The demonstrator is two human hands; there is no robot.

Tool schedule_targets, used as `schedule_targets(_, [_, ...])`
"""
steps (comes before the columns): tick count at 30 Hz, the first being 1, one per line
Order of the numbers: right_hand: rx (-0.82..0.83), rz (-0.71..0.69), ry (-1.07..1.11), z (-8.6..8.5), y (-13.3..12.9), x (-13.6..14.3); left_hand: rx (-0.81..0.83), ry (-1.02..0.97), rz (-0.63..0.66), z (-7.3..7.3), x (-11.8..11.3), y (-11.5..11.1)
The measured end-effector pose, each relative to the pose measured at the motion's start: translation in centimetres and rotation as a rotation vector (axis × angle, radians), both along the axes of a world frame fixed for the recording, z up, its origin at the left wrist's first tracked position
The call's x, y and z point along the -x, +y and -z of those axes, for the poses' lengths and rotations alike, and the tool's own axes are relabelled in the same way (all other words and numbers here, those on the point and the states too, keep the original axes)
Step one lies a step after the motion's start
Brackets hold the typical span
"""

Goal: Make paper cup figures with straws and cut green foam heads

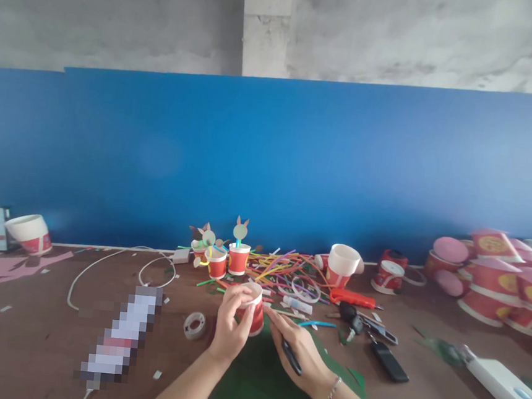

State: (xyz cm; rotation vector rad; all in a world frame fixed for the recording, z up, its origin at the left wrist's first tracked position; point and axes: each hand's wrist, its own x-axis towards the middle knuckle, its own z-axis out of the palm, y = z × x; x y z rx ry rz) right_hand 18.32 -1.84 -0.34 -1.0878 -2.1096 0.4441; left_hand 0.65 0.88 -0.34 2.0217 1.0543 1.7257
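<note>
A red and white paper cup (256,321) stands in front of me at the middle of the table. My left hand (230,328) is wrapped around its left side and rim. Close to the cup's right side is my right hand (302,350), closed on a slim tool with a black handle (291,358); its working end is hidden by the fingers, so its kind is unclear. Under both hands lies dark green paper (254,388). A roll of tape (195,325) sits left of my left hand. Behind the cup, small decorated paper cups (238,260) hold cut-out animal heads.
Colourful sticks (283,266) lie heaped at the back, beside a glue stick (298,305). To the right are an orange-red tool (353,298), keys (351,319) and stacked red cups (490,300). A white power strip (505,388) lies far right; a blurred-out phone-shaped object (124,333) lies left.
</note>
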Motion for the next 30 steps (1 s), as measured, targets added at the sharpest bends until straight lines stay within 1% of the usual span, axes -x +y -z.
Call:
schedule_targets(3, [0.007,0.003,-0.016,0.5,-0.1,-0.3,-0.066,0.029,-0.001,0.1,0.0,-0.1])
schedule_targets(6, [-0.003,0.012,-0.023,0.5,-0.3,-0.7,-0.116,0.081,0.002,0.1,-0.1,-0.2])
schedule_targets(8, [-0.006,0.017,-0.032,0.3,-0.5,-0.9,-0.115,0.107,-0.007,0.0,-0.1,-0.2])
schedule_targets(12, [-0.006,0.024,-0.051,0.2,-0.6,-1.0,-0.071,0.138,-0.078,-0.2,-0.1,-0.4])
schedule_targets(20, [-0.008,0.025,-0.099,1.0,-0.6,-1.2,-0.084,0.208,-0.113,-0.2,-0.1,-0.5])
schedule_targets(24, [0.038,0.047,-0.147,0.2,-1.0,-1.0,-0.093,0.227,-0.119,-0.2,-0.1,-0.5])
schedule_targets(26, [0.081,0.061,-0.090,-0.6,-1.3,-0.5,-0.102,0.234,-0.132,-0.1,-0.2,-0.5])
schedule_targets(27, [0.134,0.073,-0.029,-1.0,-1.4,-0.2,-0.110,0.236,-0.138,-0.1,-0.2,-0.4])
schedule_targets(28, [0.225,0.089,0.047,-1.3,-1.5,0.2,-0.116,0.236,-0.143,0.0,-0.2,-0.4])
schedule_targets(30, [0.515,0.101,0.216,-1.9,-1.5,0.7,-0.116,0.226,-0.153,0.2,-0.3,-0.3])
